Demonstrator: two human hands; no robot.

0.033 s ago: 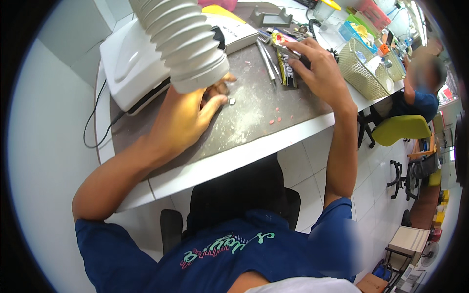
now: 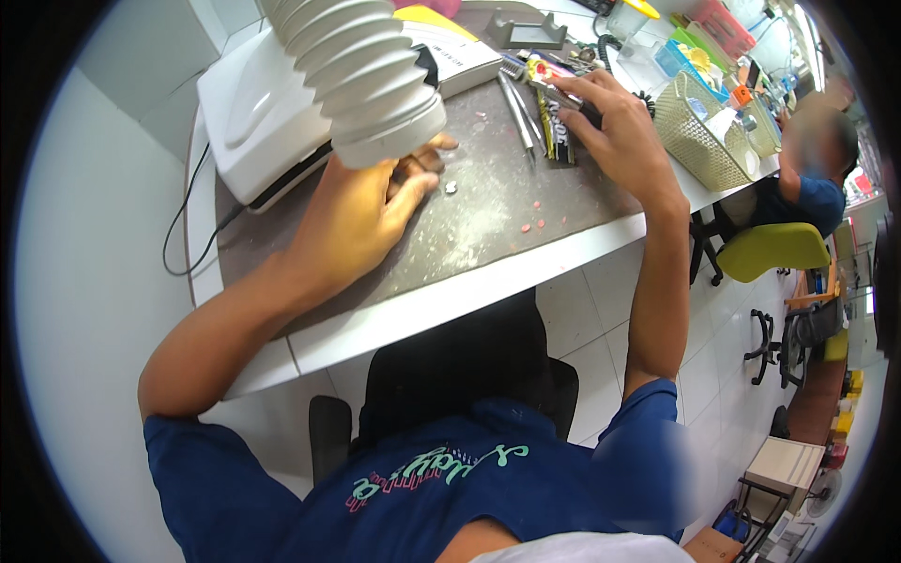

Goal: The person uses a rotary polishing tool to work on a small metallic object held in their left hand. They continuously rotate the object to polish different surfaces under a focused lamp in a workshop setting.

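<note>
My left hand (image 2: 361,211) rests on the grey mat (image 2: 460,267) below a white corrugated hose (image 2: 366,80), which covers part of it. Its fingers are curled in with the thumb alongside, and whatever they hold is hidden. Just right of the thumb tip lies a small whitish piece (image 2: 450,188). My right hand (image 2: 619,127) is closed, thumb against fingers, around a slim tool with a dark handle (image 2: 589,111). It hovers over or touches the clutter there; I cannot tell which. Beside it lie a black and yellow packet (image 2: 558,141) and thin metal instruments (image 2: 518,113).
At the left stands a white machine (image 2: 253,122) with a cable. Behind are a box (image 2: 460,70) and a grey holder (image 2: 526,33). A woven basket (image 2: 699,136) stands right. Pink bits (image 2: 526,228) and white powder dot the mat. A person (image 2: 812,178) sits beyond.
The picture has shifted slightly. Both hands keep nearly the same pose, and the small whitish piece shows a little farther from the left thumb tip.
</note>
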